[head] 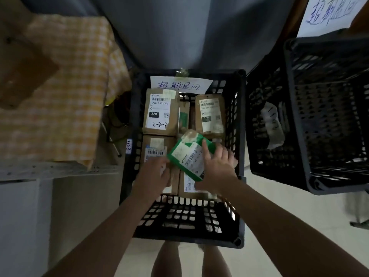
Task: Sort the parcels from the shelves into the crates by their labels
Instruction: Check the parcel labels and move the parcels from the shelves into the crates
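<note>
A black plastic crate (238, 124) stands in front of me with a handwritten paper label (180, 84) on its far wall. Several brown parcels lie flat inside it, among them one marked 220 (159, 112) and one marked 15H (210, 114). A green parcel (188, 154) with a white shipping label lies tilted on top of them. My right hand (216, 166) holds its right side, index finger stretched over the top and thumb underneath. My left hand (154, 173) rests on the brown parcels at its left edge, fingers partly hidden.
A second black crate (299, 108) stands to the right with a white parcel (272, 124) showing through its wall and a paper sign (327, 15) above it. On the left is a table with a yellow checked cloth (60, 92) and a cardboard box (22, 68).
</note>
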`<state>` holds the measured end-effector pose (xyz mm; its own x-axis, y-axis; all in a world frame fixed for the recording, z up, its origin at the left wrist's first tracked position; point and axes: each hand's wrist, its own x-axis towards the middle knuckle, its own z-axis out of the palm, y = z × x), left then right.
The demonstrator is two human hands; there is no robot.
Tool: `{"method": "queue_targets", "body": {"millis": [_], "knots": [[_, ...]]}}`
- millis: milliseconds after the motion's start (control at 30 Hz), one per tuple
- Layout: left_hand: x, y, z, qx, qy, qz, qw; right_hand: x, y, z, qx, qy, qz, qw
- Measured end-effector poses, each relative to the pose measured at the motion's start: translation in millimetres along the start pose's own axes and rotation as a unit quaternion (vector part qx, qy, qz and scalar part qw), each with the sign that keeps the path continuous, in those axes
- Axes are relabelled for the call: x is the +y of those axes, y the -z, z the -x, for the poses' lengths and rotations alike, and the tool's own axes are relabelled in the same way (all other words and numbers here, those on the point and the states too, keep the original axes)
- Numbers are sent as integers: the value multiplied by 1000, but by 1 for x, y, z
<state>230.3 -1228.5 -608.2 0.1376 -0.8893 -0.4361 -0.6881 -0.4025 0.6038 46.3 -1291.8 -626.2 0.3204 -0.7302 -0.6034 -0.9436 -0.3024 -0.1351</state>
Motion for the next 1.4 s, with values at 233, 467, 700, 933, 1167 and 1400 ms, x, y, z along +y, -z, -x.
{"method": "queue_targets", "body": {"millis": [233,467,700,933,1167,1400], "knots": [[-16,-13,-59,-83,-95,-253,959,11,-17,-28,-46,54,91,993],[-55,-42,-63,-93,-110,-302,942,20,-38,-57,-46,65,73,994],[-60,-48,-63,-61,-117,-326,936,20,-29,-78,-39,30,83,995],[-64,-51,-61,-68,-116,-303,943,22,-18,-82,-19,-6,87,996],[-74,-53,-56,-88,-121,-309,939,24,-45,-76,26,2,120,992],[-73,-57,-54,-53,-118,-305,944,29,-52,-75,19,14,106,994]]}}
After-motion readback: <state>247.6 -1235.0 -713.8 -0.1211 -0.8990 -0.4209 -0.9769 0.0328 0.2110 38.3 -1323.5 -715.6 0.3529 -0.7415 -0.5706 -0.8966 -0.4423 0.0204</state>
